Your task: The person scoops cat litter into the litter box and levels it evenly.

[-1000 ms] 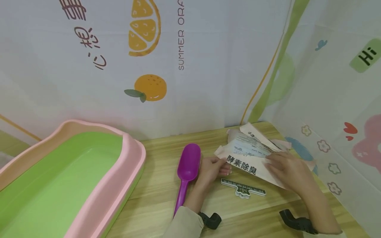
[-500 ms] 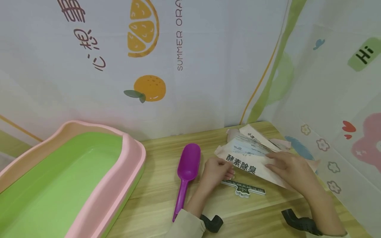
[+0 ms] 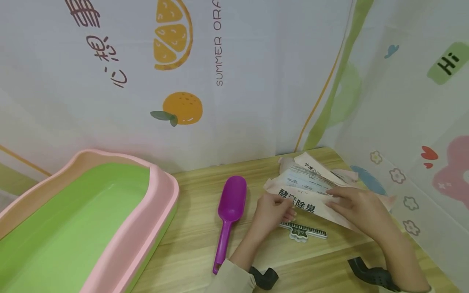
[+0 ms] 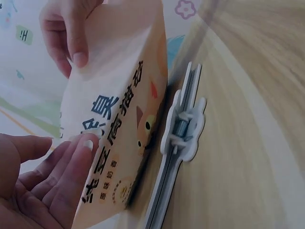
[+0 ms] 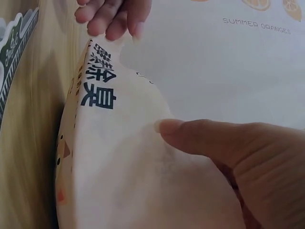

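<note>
A pale cat litter bag point(image 3: 307, 194) with black lettering lies on the right of the table, its torn top gaping toward the back wall. My right hand point(image 3: 362, 207) pinches the edge of that opening, thumb on the front panel and fingers behind it. At the front left edge is my left hand point(image 3: 272, 211), its fingertips right at the bag; in the left wrist view its thumb point(image 4: 35, 148) stands apart from loosely bent fingers. A wide clip point(image 3: 307, 232) with a piano-key pattern lies in front of the bag, partly hidden by my left hand.
A purple scoop point(image 3: 233, 199) lies left of my left hand, handle toward me. Farther left stands a large green litter box point(image 3: 73, 228) with a pink rim point(image 3: 161, 183). Printed cloth walls point(image 3: 249, 101) border the table at the back and right.
My left hand has slid a little right along the bag's front edge, covering more of the clip and lettering. My right hand keeps its hold, almost still.
</note>
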Demonstrator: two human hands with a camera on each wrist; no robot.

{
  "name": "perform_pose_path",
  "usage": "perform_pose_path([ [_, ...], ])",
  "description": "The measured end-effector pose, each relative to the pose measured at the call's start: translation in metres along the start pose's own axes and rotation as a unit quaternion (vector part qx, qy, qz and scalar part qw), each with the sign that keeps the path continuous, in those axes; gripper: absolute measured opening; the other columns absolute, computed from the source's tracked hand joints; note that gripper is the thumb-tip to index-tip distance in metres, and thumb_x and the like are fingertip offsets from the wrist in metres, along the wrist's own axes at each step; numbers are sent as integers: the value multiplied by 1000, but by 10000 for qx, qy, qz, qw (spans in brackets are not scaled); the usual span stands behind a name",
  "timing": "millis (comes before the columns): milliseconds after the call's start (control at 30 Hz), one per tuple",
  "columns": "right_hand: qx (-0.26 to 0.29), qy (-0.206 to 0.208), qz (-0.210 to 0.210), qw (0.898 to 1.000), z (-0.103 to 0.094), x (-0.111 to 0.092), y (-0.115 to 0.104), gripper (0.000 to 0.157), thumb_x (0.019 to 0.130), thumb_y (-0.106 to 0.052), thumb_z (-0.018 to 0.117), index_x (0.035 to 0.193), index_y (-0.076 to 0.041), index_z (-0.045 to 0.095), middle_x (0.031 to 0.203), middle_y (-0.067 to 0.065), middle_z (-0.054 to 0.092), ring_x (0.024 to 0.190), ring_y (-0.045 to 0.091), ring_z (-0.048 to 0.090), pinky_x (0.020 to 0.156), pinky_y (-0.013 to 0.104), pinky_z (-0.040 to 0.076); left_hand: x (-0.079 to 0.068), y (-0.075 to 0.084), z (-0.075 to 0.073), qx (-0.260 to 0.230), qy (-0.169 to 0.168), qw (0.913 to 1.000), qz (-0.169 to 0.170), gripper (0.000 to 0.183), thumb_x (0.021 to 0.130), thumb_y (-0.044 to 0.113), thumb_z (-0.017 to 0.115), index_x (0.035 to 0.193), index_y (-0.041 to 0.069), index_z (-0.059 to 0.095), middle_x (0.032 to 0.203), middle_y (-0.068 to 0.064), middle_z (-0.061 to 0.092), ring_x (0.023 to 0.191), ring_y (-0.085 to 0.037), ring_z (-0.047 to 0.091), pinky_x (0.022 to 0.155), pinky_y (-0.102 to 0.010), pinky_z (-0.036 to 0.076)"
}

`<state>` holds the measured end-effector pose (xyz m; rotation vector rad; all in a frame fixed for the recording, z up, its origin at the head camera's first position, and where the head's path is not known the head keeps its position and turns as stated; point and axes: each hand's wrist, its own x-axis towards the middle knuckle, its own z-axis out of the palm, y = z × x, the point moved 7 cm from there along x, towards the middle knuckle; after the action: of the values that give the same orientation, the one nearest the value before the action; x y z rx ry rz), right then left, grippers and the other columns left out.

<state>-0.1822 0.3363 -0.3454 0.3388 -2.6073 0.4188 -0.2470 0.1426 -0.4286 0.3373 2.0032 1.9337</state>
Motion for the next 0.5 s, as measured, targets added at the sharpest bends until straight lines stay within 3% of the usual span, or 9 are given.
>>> perform_pose_path([
  [300,-27,-167,-69,9998,1,2,-10,17,73,-17,89,88,-16,79,84,-1,78,74,16,72,63,31,56,-2,1,10,-188,-156,9997,7,29,99,16,63,86,-9,72,72,-15,74,59,-13,70,60,-30,62],
  [500,-68,-312,-104,9994,1,2,-15,13,76,-19,88,84,-21,78,80,-10,75,72,7,68,63,28,55,-4,1,15,-154,-249,9996,-26,34,99,20,63,84,-9,72,71,-16,74,58,-14,71,58,-30,62],
])
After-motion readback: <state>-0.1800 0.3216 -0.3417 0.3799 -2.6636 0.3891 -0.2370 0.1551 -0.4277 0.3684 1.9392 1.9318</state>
